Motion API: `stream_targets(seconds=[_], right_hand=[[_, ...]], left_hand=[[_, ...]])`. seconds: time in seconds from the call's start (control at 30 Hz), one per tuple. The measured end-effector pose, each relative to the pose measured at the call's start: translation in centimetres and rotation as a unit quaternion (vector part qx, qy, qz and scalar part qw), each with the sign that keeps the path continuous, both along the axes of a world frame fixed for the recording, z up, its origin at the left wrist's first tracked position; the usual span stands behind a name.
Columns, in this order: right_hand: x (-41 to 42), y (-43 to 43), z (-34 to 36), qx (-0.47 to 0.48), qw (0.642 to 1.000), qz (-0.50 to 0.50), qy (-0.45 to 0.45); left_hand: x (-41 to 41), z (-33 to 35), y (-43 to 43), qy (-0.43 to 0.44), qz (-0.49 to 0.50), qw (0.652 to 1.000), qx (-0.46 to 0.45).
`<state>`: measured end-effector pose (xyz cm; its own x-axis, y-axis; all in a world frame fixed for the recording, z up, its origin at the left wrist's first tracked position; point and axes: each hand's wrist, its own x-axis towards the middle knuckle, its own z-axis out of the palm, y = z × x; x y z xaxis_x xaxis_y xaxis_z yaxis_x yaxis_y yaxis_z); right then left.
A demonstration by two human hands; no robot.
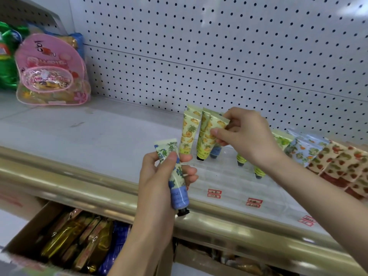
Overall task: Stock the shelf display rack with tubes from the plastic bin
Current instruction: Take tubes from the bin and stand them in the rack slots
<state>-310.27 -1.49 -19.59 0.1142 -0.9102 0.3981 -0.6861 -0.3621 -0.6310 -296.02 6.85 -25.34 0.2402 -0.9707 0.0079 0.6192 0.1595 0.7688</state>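
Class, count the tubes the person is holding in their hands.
2. A blue-flowered tube is held in the left hand; a pineapple-print tube is pinched by the right hand. Another may be hidden behind that hand.

I see a blue-flowered tube (175, 176), yellow pineapple-print tubes (189, 132), red strawberry-patterned tubes (342, 164), a pink bag (49, 70) and a gold shelf edge (69, 182).

A pink snack bag (51, 72) is stood at the far left corner of the shelf (99, 132) (green packets (8, 62) behind it); a cardboard box (27, 226) of sachets is kept below.
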Motion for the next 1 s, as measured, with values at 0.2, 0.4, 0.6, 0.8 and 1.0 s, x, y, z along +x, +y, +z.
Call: stream_targets(seconds=[0.2,0.4,0.6,0.8,1.0], right_hand=[[0.4,-0.5,-0.6,0.013,1.0,-0.003,0.01],[0.7,-0.4,-0.4,0.029,0.999,-0.006,0.011],[0.7,-0.2,-0.2,0.021,0.999,-0.01,0.039],[0.3,0.0,0.1,0.042,0.999,0.003,0.013],[-0.5,1.2,0.8,0.035,0.999,0.008,0.008]], left_hand=[[-0.1,-0.2,-0.1,-0.041,0.017,0.999,0.002],[0.1,-0.2,-0.2,-0.02,0.013,1.0,0.016],[0.1,-0.1,-0.3,-0.02,0.003,1.0,0.022],[0.1,-0.3,-0.3,-0.028,-0.002,1.0,0.008],[-0.1,-0.4,-0.3,-0.044,-0.006,0.999,-0.015]])
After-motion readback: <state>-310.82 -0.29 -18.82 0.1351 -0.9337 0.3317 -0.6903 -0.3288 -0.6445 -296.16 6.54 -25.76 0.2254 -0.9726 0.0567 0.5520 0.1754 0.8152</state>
